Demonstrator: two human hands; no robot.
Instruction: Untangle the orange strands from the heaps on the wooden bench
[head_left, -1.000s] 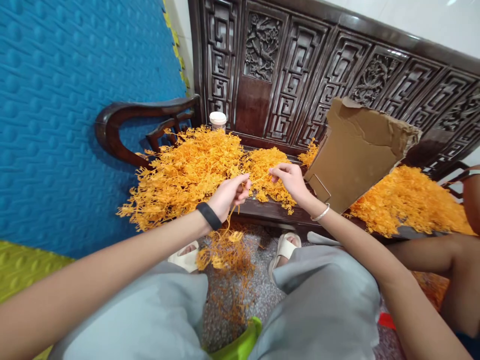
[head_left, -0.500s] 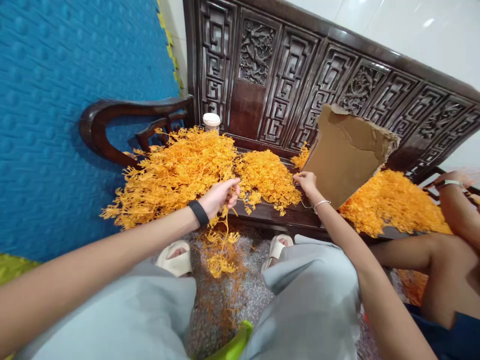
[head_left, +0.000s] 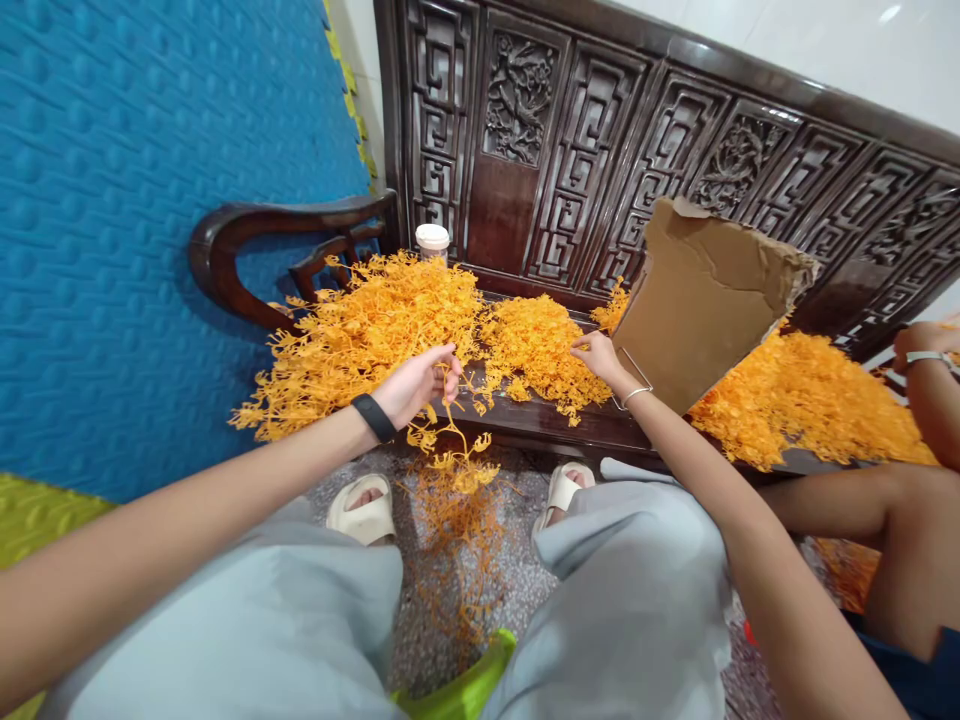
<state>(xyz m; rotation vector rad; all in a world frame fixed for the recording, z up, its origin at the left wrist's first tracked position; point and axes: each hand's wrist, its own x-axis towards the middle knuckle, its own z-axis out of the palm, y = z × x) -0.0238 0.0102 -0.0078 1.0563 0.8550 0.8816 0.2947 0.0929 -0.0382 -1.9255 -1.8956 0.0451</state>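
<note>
My left hand (head_left: pixel 416 383), with a black band on the wrist, is shut on an orange plastic sprig (head_left: pixel 450 450) that dangles below it toward the floor. It hovers at the front edge of a big heap of orange sprigs (head_left: pixel 360 330) on the dark carved wooden bench (head_left: pixel 540 425). My right hand (head_left: pixel 598 356), with a silver bangle, rests on the right edge of a smaller orange pile (head_left: pixel 536 350), fingers pinched into it, beside a torn cardboard sheet (head_left: pixel 705 300).
A white-lidded cup (head_left: pixel 433 240) stands at the bench's back left. More orange sprigs (head_left: pixel 802 400) lie behind the cardboard and on the floor (head_left: pixel 457 520). Another person's arm (head_left: pixel 926 385) and leg are at the right. A blue mat (head_left: pixel 150 200) covers the left; a green stool edge (head_left: pixel 469 690) shows below.
My right hand moved away from the left hand to the far edge of the small pile. My left hand shifted slightly left, still holding the dangling sprig.
</note>
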